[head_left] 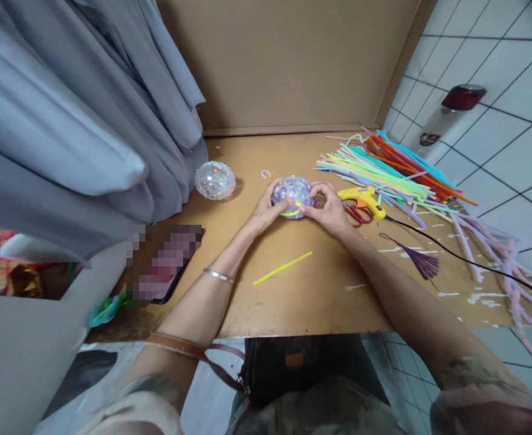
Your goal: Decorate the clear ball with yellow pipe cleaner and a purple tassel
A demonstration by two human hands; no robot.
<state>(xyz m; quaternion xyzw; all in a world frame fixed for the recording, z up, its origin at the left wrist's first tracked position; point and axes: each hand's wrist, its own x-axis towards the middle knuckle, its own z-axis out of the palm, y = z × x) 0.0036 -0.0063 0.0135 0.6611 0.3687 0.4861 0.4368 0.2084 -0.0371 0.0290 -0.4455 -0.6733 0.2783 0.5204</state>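
A round purple sparkly ball (292,189) rests at the middle of the wooden table, between my hands. My left hand (267,210) wraps its left side, with the thumb on a curved yellow strip (292,212) on the ball's near face. On the right, my right hand (327,208) has its fingers at the ball's edge and its thumb close to the strip's right end. A straight yellow strip (283,268) lies on the table nearer to me. Further left sits a clear faceted ball (215,180).
Right of my hands lie a yellow glue gun (366,200) with a black cord, red-handled scissors (358,215), a purple tassel (418,260) and a pile of coloured pipe cleaners (397,172). A phone (168,266) lies at the left, near a grey curtain (157,121).
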